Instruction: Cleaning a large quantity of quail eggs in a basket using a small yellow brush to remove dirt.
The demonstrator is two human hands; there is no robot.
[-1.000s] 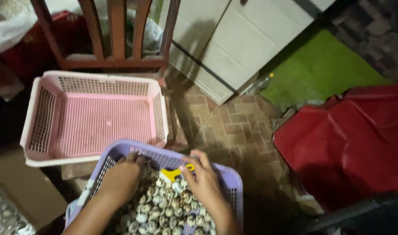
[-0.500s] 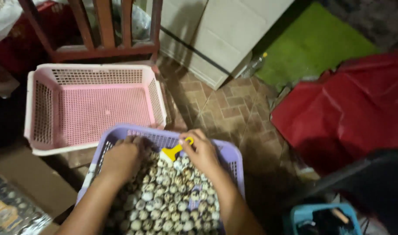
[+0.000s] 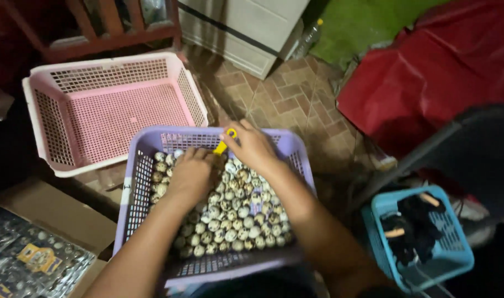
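Left hand [image 3: 192, 174] palm-down on speckled quail eggs [image 3: 230, 223] inside lilac mesh basket [image 3: 135, 187]. Right hand [image 3: 253, 146] just beside it, closed around yellow tool [image 3: 224, 142] at basket's far wall. Pink mesh basket [image 3: 42, 118] beyond on brick floor [image 3: 288, 99]. Small blue basket [image 3: 456, 259] with dark items at right. Red cloth [image 3: 428, 72] upper right.

- I read this as a home work corner, dimly lit, with a brick-patterned tile floor [image 3: 288, 102].
- A wooden chair [image 3: 114, 33] and pale cabinet [image 3: 238, 27] stand close by.
- Plastic baskets sit around: pink basket [image 3: 114, 110], purple basket of speckled eggs [image 3: 230, 221], blue basket [image 3: 423, 243].
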